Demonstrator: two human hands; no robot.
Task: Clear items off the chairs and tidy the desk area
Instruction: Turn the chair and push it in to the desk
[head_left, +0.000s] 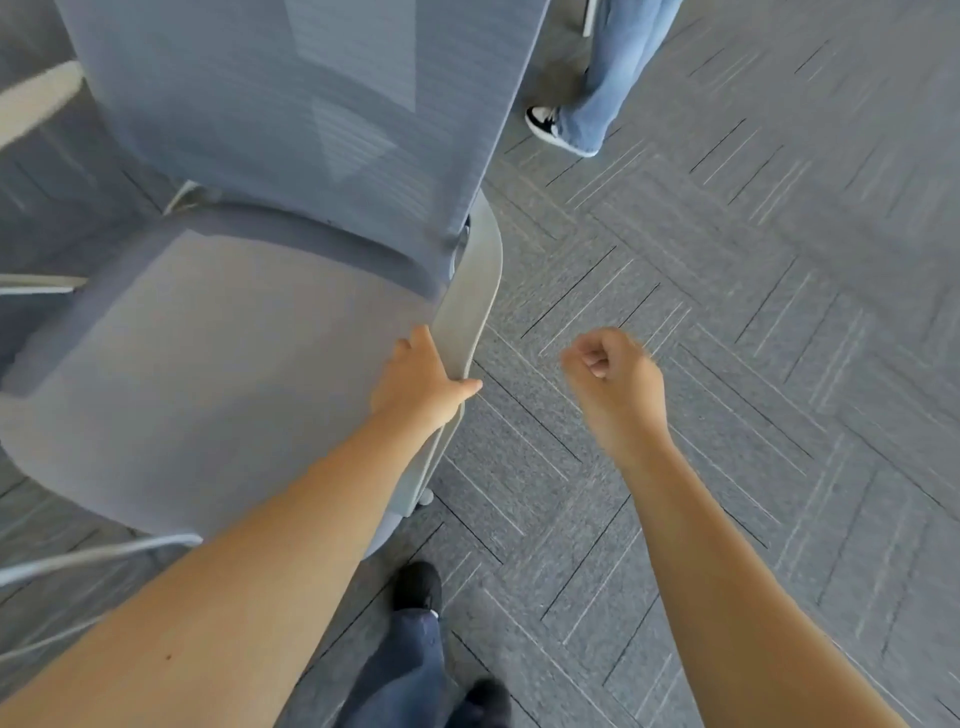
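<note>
Fingers of the left hand (421, 379) wrap the pale armrest (467, 306) of the grey office chair (208, 338), whose seat lies bare, while the right hand (615, 379), curled into an empty fist, hangs over the carpet (753, 312).

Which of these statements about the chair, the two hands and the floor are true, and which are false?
1. The left hand grips the chair's side frame. True.
2. The right hand holds a cup. False: it is a closed fist with nothing visible in it.
3. A bag lies on the seat. False: no item shows on it.
4. Another person's leg stands on the carpet beyond the chair. True.
</note>
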